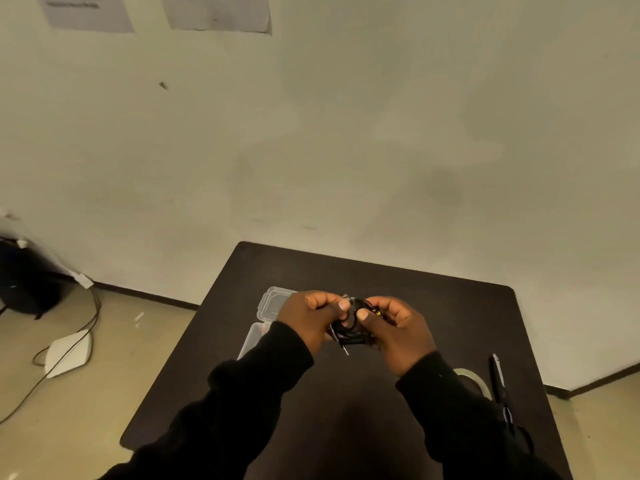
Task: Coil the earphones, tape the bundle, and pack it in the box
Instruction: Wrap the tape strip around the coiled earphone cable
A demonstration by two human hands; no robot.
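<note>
Above the dark table (398,292), mid-air, both hands are closed on the earphones (353,327). Left hand (308,320) is curled tight, thumb pressed onto the near side of the black cable bundle. Right hand (398,327) is also curled, thumb and fingers pinching the far side. From where I sit that reads as a two-point clamp: each side pins the loops so the coil can't spring open.

Bundle looks mostly wound. The jack plug (344,349) hangs loose below the coil, so I'd guess one tail end isn't tucked yet. There's a small yellow spot near the right thumb; can't tell what it is.

The clear plastic box (273,299) sits on the table just behind and under the left hand, lid open and flat, partly hidden by the wrist. Placement makes sense: a short drop once the bundle is taped.

The tape roll (476,379) lies by the right forearm, half covered by the sleeve, with scissors (498,382) just beside it toward the right edge. Both are untouched and well apart from the coil, on the side of the hand that would likely reach for them.

My read: still in the coiling step, taping not begun. Risk is the coil loosening when one hand lets go for the tape, so the left needs to take the whole bundle first.
</note>
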